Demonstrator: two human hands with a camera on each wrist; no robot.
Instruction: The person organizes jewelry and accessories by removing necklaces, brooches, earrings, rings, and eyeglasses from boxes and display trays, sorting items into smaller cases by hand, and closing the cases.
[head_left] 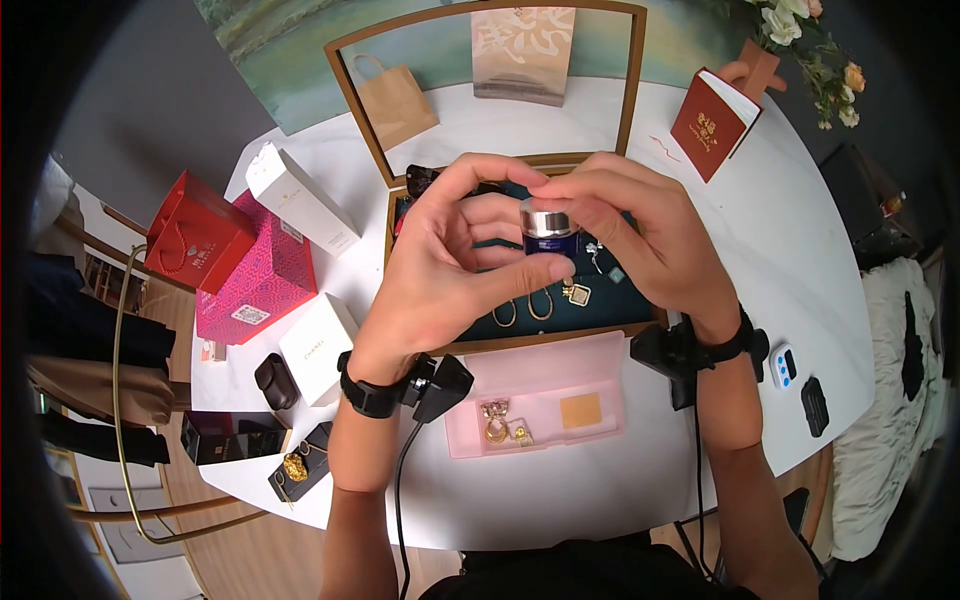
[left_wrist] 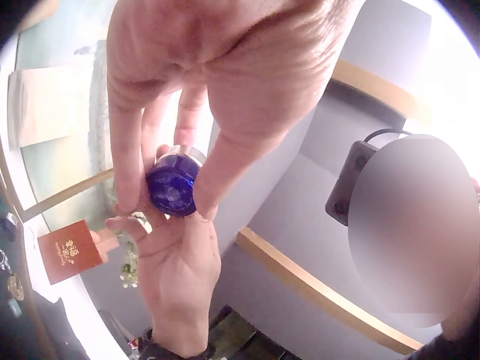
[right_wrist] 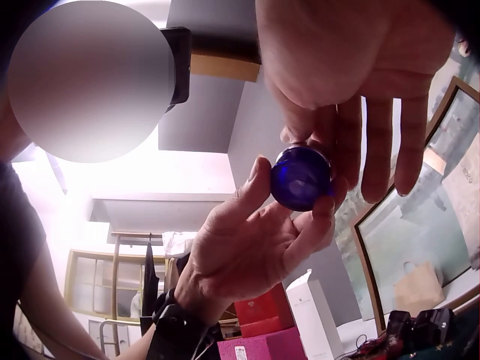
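Between both hands, above the jewelry box, is a small cream jar (head_left: 550, 228) with a dark blue base and a silver lid. My left hand (head_left: 447, 250) grips the base, its thumb along the front and fingers behind. The fingers and thumb of my right hand (head_left: 640, 225) pinch the silver lid. From below, the left wrist view shows the jar's blue glass bottom (left_wrist: 172, 187). In the right wrist view the blue base (right_wrist: 301, 178) sits between my left thumb and fingers, with some right fingers held out straight beside it.
Behind the hands, the wooden jewelry box (head_left: 640, 90) stands with its glass lid raised. A pink tray (head_left: 535, 440) with jewelry lies in front. To the left are a white carton (head_left: 303, 200), a red gift bag (head_left: 200, 230) and a Chanel box (head_left: 318, 348); a red booklet (head_left: 712, 125) stands back right.
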